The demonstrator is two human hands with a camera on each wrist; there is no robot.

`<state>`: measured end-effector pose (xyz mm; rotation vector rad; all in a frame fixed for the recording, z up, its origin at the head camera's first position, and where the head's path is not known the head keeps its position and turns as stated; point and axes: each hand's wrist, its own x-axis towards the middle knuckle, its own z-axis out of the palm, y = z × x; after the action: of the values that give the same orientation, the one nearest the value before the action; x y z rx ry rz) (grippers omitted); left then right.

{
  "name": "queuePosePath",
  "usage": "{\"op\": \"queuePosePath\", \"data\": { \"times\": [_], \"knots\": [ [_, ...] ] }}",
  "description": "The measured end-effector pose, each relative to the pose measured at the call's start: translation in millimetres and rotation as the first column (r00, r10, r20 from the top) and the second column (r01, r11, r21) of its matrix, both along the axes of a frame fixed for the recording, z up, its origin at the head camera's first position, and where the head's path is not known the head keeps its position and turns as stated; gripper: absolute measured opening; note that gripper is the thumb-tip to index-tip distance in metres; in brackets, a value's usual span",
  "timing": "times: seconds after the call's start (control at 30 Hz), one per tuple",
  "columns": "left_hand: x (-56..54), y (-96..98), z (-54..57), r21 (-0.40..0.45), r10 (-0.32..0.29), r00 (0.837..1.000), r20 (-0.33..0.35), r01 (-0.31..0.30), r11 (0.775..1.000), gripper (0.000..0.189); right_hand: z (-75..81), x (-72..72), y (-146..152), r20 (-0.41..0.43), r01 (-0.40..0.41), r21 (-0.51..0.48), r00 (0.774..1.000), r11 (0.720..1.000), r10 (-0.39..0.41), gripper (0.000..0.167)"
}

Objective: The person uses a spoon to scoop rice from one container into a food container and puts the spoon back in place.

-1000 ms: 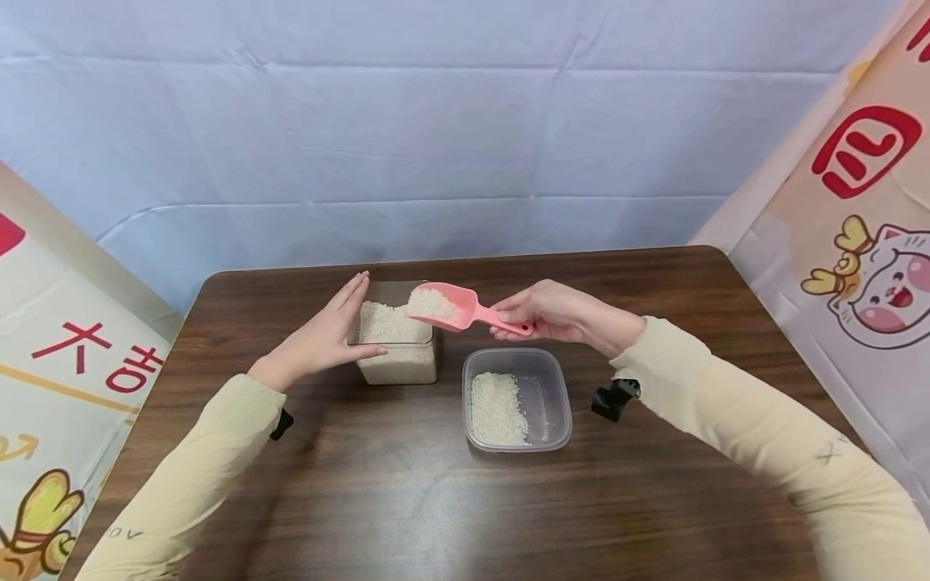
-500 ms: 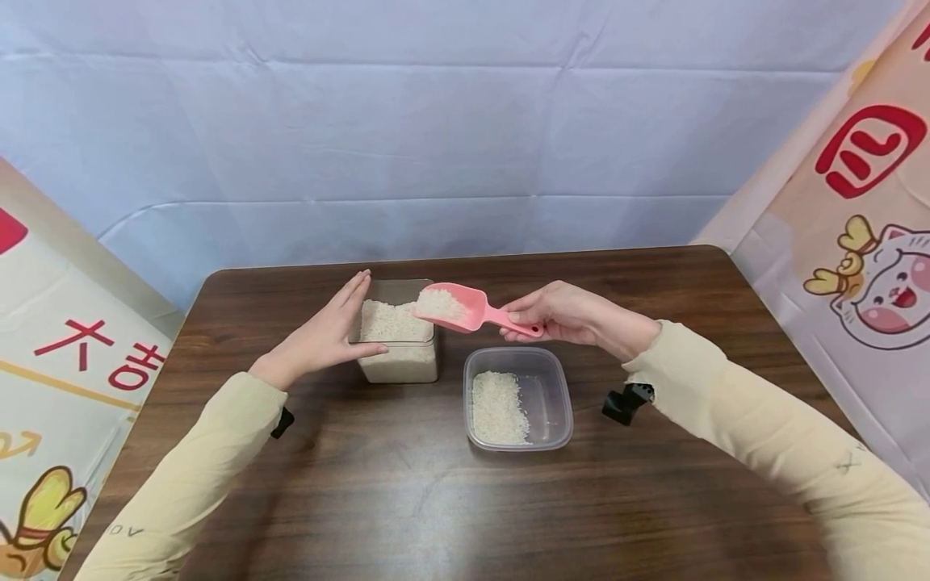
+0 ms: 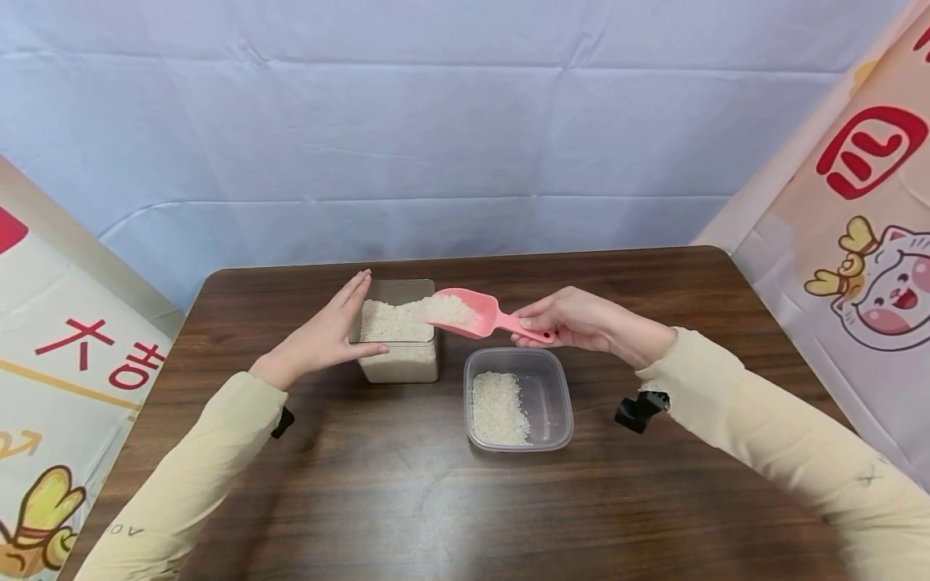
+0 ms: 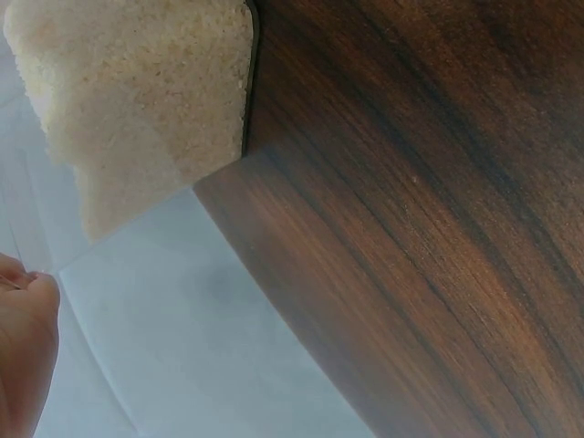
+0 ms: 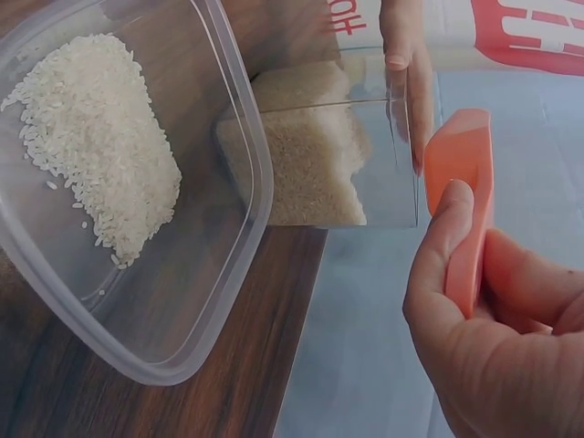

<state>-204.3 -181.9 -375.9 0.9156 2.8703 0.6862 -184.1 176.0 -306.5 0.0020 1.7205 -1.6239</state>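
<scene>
My right hand (image 3: 584,319) grips the handle of a pink scoop (image 3: 485,313), thumb on top. White rice (image 3: 452,309) lies heaped toward the scoop's mouth, which is at the right rim of a clear square container (image 3: 395,343) filled mostly with rice (image 3: 388,323). Against that container's left side and front rim rests my left hand (image 3: 320,339), its fingers straight and the thumb along the front edge. Nearer me stands a shallow clear plastic tub (image 3: 555,395), with a patch of rice (image 5: 100,137) in its left half. The right wrist view shows the scoop (image 5: 476,210) from behind its handle.
Everything stands on a dark wood-grain table (image 3: 407,500). A pale cloth backdrop (image 3: 436,161) hangs behind its far edge. Printed banners flank both sides, the right banner (image 3: 865,242) bearing a cartoon cat.
My right hand has drawn the loaded scoop to the right, from over the rice container to its right rim. The left hand, the container and the tub stay where they were.
</scene>
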Motion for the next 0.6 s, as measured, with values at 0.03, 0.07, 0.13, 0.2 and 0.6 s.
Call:
{"op": "queuePosePath", "data": {
  "times": [0.03,0.07,0.13,0.2,0.6],
  "knots": [
    [-0.2,0.0,-0.2,0.001,-0.001,1.000,-0.001,0.001,1.000,0.107,-0.4,0.3,1,-0.002,-0.001,0.001,1.000,1.000,0.001,0.042],
    [-0.4,0.1,-0.4,0.000,-0.002,1.000,-0.002,0.002,1.000,0.107,-0.6,0.6,2,-0.003,-0.001,0.004,1.000,1.000,0.001,0.041],
    [-1.0,0.0,-0.9,-0.002,-0.002,1.000,-0.004,0.002,1.000,0.107,-1.0,1.2,3,-0.008,-0.005,0.009,1.000,1.000,0.005,0.041],
    [-1.5,0.1,-1.4,-0.005,-0.003,1.000,-0.003,0.003,1.000,0.107,-1.4,2.1,5,-0.012,-0.005,0.018,1.000,1.000,0.006,0.041],
    [-1.4,0.6,-1.5,-0.002,-0.001,1.000,-0.015,0.001,1.000,0.108,-3.9,6.3,17,-0.033,-0.009,0.025,0.999,1.000,0.010,0.041]
  ]
}}
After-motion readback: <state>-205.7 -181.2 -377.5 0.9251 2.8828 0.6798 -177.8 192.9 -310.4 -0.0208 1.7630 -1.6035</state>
